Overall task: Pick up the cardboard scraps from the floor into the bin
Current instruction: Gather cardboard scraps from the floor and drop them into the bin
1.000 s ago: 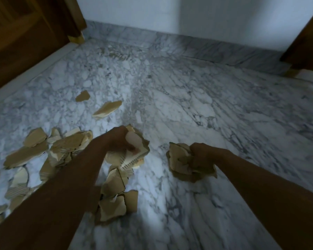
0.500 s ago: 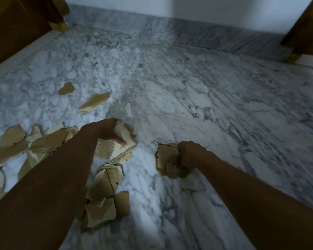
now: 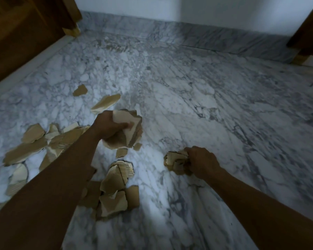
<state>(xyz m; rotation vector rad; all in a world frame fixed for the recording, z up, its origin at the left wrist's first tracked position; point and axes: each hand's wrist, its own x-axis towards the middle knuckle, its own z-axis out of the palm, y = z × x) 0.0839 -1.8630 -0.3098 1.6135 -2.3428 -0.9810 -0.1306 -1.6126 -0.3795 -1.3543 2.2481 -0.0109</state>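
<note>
My left hand [image 3: 107, 126] is closed around a thick bunch of tan cardboard scraps [image 3: 129, 129], held above the marble floor. My right hand [image 3: 201, 162] grips a smaller wad of scraps [image 3: 175, 161] low over the floor. Several loose scraps lie below my left arm, one cluster [image 3: 116, 192] near the centre and another spread [image 3: 34, 145] at the left. Two separate pieces lie farther off, a long one [image 3: 106, 103] and a small one [image 3: 80, 90]. No bin is in view.
The white and grey marble floor [image 3: 206, 105] stretches to a marble skirting and a pale wall [image 3: 188, 27] at the back. A dark wooden door or panel [image 3: 22, 37] lines the left side. Another wooden edge [image 3: 309, 33] stands at the far right.
My left hand has lifted its bunch of scraps and turned it, and two small bits now lie below it. My right hand keeps its wad.
</note>
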